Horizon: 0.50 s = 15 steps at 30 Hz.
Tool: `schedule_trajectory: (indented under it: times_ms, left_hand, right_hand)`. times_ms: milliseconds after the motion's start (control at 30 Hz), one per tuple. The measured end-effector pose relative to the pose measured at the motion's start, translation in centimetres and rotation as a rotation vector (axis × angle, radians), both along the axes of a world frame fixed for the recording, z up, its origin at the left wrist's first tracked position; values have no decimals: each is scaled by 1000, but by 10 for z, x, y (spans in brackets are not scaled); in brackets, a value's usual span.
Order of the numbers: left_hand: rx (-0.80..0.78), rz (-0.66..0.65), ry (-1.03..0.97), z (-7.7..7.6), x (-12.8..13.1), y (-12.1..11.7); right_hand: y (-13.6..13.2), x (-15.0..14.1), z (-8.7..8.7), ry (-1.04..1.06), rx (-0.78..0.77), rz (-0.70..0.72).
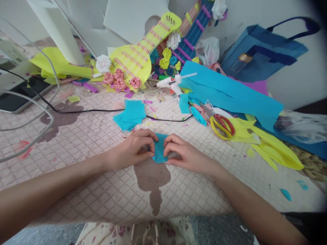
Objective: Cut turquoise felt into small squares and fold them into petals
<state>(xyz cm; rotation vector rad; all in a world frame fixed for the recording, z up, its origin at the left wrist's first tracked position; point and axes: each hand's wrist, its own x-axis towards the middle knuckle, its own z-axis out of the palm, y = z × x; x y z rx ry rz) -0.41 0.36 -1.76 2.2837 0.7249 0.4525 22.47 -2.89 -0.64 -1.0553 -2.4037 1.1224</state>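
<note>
A small piece of blue crepe paper (160, 149) lies on the quilted cloth in front of me, held at both sides. My left hand (138, 145) grips its left edge, fingers bent and closed on it. At the right edge, the curled fingers of my right hand (184, 153) pinch the sheet. The paper looks flat in the middle; its sides are partly hidden under my fingertips. Just beyond my left hand rests a loose stack of blue paper squares (133, 114).
Behind are a yellow paper guitar (135, 64) with pink paper roses (119, 80), a white glue gun (168, 82), and a long blue paper sheet (224, 88). Scissors (221, 127) lie to the right by yellow scraps (278, 146). A black cord (89, 110) crosses the table; a blue bag (260, 51) stands back right.
</note>
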Motion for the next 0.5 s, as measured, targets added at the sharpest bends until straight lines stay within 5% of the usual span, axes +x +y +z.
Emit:
schedule_trajectory:
  times_ms: [267, 500]
  left_hand:
    - [-49, -104, -20, 2, -7, 10]
    - [-27, -32, -7, 1, -2, 5]
  right_hand:
    - [-3, -7, -2, 10, 73, -87]
    - [-5, -12, -7, 32, 80, -150]
